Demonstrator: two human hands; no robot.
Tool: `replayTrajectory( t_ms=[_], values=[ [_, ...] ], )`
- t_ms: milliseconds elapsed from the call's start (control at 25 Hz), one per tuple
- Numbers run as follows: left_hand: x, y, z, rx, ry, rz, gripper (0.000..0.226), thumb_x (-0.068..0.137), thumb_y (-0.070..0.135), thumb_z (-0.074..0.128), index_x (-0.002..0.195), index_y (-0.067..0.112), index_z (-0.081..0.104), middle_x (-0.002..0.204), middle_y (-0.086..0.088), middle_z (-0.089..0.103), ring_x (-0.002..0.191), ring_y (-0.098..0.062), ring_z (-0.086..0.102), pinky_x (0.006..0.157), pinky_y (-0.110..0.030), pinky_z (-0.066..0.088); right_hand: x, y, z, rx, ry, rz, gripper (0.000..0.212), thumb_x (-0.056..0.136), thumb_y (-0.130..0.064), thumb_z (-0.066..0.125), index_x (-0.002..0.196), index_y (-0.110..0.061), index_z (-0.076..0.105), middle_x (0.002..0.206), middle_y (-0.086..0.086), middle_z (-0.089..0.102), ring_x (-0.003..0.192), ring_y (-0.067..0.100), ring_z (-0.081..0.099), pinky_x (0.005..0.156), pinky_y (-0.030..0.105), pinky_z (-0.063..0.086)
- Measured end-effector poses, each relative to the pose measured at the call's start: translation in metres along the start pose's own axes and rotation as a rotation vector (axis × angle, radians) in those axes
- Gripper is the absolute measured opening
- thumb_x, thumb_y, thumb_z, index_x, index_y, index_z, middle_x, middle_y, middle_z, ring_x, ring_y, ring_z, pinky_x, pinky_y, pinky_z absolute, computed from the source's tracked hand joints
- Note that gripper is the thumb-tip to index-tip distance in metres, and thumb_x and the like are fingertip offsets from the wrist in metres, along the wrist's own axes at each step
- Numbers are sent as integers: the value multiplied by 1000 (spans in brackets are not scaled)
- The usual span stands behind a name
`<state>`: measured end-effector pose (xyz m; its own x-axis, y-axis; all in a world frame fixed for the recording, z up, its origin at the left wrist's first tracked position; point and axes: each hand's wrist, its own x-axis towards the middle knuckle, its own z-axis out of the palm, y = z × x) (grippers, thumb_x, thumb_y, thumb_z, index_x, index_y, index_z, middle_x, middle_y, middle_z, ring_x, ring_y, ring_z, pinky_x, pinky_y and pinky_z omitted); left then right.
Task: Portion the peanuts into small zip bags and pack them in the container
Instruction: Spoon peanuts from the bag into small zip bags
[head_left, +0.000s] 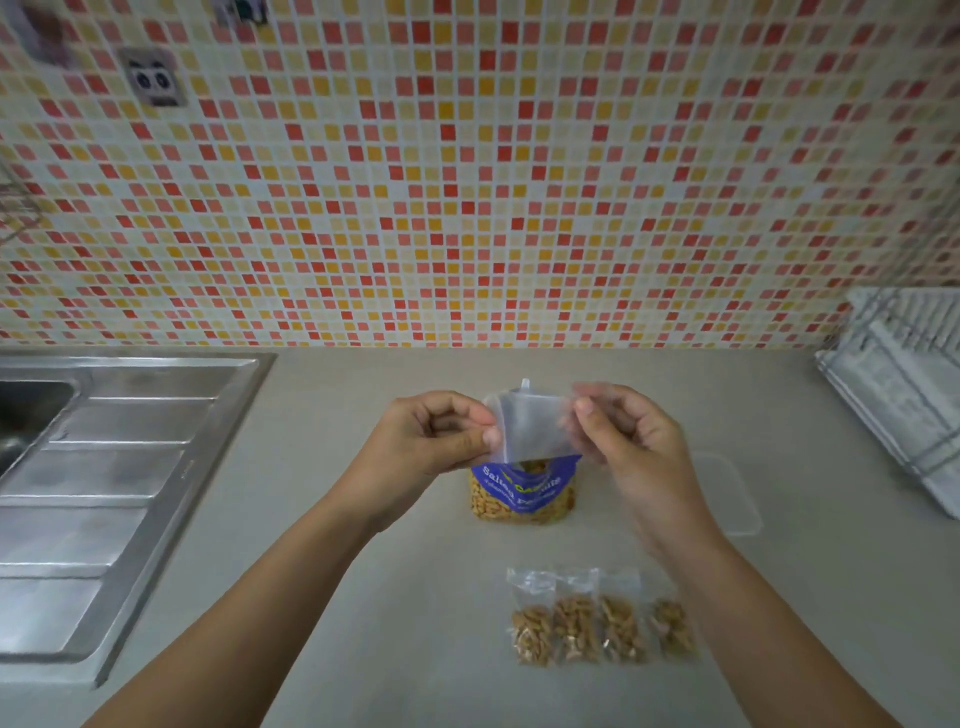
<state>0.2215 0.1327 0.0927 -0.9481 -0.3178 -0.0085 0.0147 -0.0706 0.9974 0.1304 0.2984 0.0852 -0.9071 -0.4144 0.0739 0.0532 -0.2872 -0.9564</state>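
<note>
An empty clear zip bag (530, 428) hangs in the air above the countertop, held by both hands. My left hand (431, 434) pinches its left edge and my right hand (623, 436) pinches its right edge; the right fingers are blurred. Just below stands the blue-topped bag of salted peanuts (522, 491), its top partly hidden by the zip bag. Several small zip bags filled with peanuts (597, 621) lie side by side nearer to me. A clear, shallow container (732, 493) sits on the counter to the right, partly behind my right hand.
A steel sink with a ribbed drainboard (104, 483) takes up the left side. A white dish rack (904, 384) stands at the far right. The grey countertop (363, 623) runs back to a mosaic-tiled wall (467, 182).
</note>
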Motion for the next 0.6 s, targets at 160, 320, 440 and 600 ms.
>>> replayTrajectory(
  t_ms=[160, 320, 440, 600],
  values=[
    [9, 4, 9, 31, 17, 19, 23, 81, -8, 59, 84, 11, 71, 72, 3, 73, 69, -7, 68, 71, -20, 57, 4, -8, -11, -11, 6, -1, 14, 87, -5, 57, 86, -16, 65, 69, -6, 72, 67, 2, 67, 60, 12, 51],
    [11, 0, 16, -32, 29, 5, 33, 84, -7, 57, 79, 20, 75, 78, 4, 73, 74, -11, 65, 72, -25, 54, 5, -10, -15, -18, -18, 34, 10, 87, -11, 57, 86, -17, 65, 73, -4, 73, 72, 6, 69, 62, 15, 52],
    [9, 1, 18, 28, 31, 5, 37, 86, -6, 55, 78, 23, 76, 83, 9, 73, 70, -12, 54, 63, -23, 42, 9, -7, -20, -31, -46, 110, 10, 89, -12, 57, 86, -16, 66, 81, -2, 74, 77, 9, 70, 63, 16, 53],
    [5, 11, 19, 256, 45, 73, 32, 83, -5, 60, 90, 25, 71, 89, 18, 73, 58, -6, 56, 56, -15, 47, 14, 0, -27, -89, -62, 161, 8, 89, -14, 59, 86, -18, 66, 85, -3, 74, 81, 10, 70, 65, 17, 52]
  ],
)
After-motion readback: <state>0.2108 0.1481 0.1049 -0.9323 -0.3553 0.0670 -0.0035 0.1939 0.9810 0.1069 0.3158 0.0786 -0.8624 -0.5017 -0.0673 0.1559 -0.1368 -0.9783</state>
